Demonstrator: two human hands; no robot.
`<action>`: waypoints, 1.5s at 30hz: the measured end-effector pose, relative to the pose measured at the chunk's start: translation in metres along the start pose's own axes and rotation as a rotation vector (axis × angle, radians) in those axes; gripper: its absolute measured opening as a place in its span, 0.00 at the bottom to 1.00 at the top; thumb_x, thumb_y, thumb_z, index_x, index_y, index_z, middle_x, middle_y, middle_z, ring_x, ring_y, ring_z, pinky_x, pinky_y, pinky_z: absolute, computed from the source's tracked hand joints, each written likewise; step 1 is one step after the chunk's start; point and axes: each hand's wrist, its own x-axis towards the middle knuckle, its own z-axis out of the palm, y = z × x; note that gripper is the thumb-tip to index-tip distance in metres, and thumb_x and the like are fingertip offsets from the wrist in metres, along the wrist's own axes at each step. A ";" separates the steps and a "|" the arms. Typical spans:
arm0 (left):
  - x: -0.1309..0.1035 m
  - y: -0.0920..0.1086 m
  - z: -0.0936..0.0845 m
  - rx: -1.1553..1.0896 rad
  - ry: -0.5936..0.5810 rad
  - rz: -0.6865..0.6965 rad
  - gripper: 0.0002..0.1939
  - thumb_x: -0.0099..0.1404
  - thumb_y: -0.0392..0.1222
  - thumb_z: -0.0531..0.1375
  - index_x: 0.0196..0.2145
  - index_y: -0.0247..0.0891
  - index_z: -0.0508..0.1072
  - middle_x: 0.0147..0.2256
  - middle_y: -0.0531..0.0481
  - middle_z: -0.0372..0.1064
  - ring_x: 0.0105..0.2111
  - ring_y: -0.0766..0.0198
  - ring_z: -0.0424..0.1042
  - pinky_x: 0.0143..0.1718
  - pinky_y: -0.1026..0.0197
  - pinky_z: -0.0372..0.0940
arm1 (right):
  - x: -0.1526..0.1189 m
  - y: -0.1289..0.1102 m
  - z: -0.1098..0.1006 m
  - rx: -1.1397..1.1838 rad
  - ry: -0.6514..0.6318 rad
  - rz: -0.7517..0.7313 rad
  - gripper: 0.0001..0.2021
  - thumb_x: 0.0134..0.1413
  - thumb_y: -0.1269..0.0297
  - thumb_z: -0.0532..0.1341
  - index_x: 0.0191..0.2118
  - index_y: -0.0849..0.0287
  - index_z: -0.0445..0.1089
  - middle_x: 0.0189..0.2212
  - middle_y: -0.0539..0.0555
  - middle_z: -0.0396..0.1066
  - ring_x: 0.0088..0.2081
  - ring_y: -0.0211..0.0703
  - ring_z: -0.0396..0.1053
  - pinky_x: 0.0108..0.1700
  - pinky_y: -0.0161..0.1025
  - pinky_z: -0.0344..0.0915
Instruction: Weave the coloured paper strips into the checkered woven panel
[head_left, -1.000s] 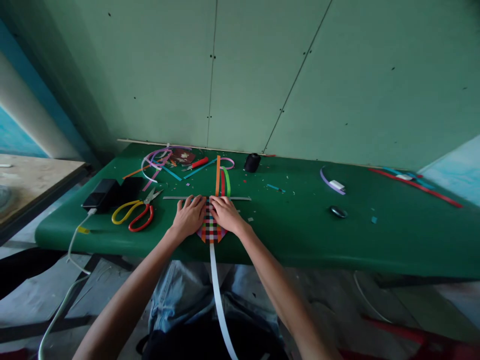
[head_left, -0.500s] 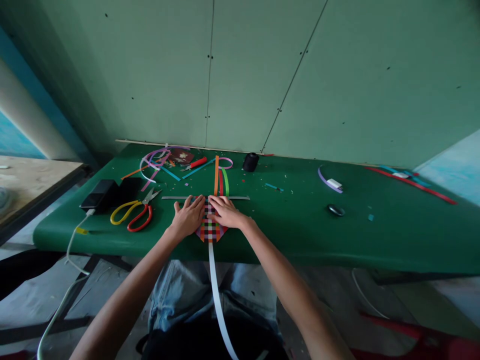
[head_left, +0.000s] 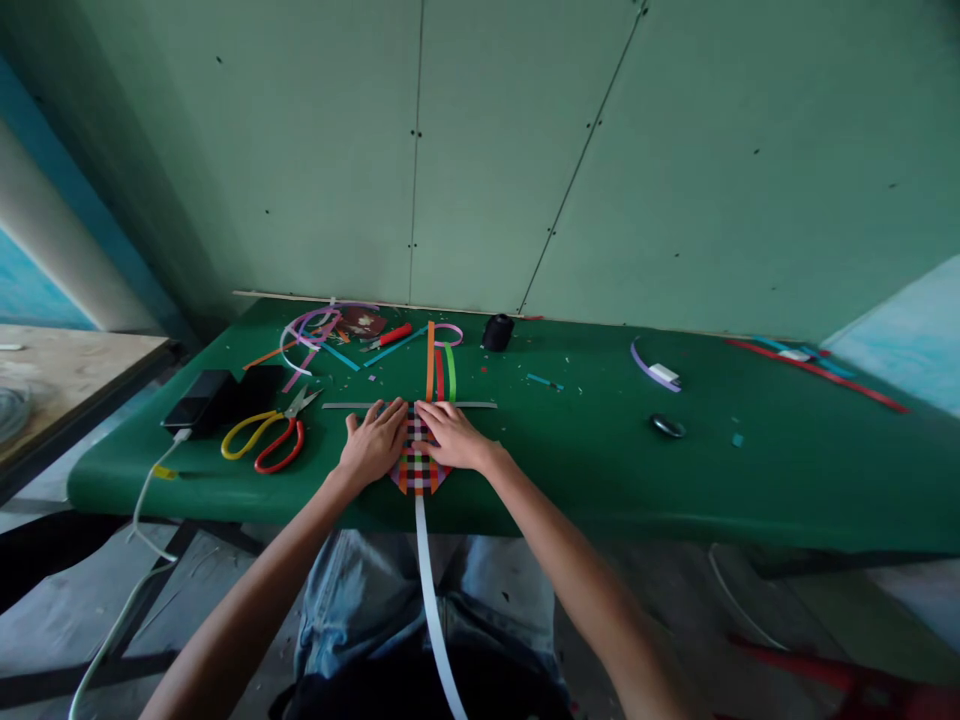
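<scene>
A checkered piece woven from colored strips (head_left: 419, 474) lies flat near the table's front edge. My left hand (head_left: 373, 438) rests on its left side, palm down with fingers stretched. Opposite it, my right hand (head_left: 453, 438) presses flat on the right side, fingers extended. Under the fingertips a thin grey strip (head_left: 476, 405) runs crosswise along the weave's far edge. Orange (head_left: 430, 360), red (head_left: 440, 375) and green strips (head_left: 451, 372) stick out beyond it. A long white strip (head_left: 426, 580) hangs from the near end toward my lap. The hands cover much of the weave.
Left of my hands lie scissors (head_left: 279, 432) with yellow and red handles and a black device (head_left: 199, 402) on a cable. Behind are loose strips (head_left: 307, 330), a red utility knife (head_left: 395, 335) and a black spool (head_left: 497, 333). A dark oval object (head_left: 667, 426) sits right.
My view has tilted up slightly, so the table sits a little lower in the picture. Both hands stay pressed on the weave, with hardly any shift in the fingers.
</scene>
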 end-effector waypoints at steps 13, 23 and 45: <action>-0.005 -0.034 -0.013 0.046 0.099 0.026 0.20 0.77 0.43 0.51 0.60 0.43 0.76 0.61 0.43 0.73 0.62 0.48 0.69 0.62 0.42 0.62 | 0.005 -0.011 -0.011 -0.044 0.112 -0.045 0.29 0.74 0.54 0.52 0.72 0.63 0.59 0.70 0.63 0.60 0.68 0.59 0.59 0.69 0.57 0.59; -0.002 -0.033 -0.016 0.118 0.008 0.102 0.25 0.77 0.39 0.49 0.67 0.46 0.68 0.65 0.44 0.68 0.62 0.47 0.66 0.59 0.42 0.62 | 0.028 -0.030 0.010 -0.061 0.221 -0.002 0.22 0.76 0.64 0.48 0.65 0.63 0.70 0.64 0.60 0.69 0.62 0.57 0.61 0.65 0.53 0.64; 0.001 -0.023 -0.028 0.218 -0.049 0.309 0.24 0.79 0.45 0.47 0.65 0.37 0.69 0.61 0.36 0.70 0.57 0.48 0.71 0.55 0.49 0.63 | 0.015 -0.038 0.016 -0.120 0.158 0.070 0.27 0.77 0.54 0.47 0.73 0.59 0.58 0.70 0.61 0.61 0.66 0.63 0.59 0.67 0.62 0.57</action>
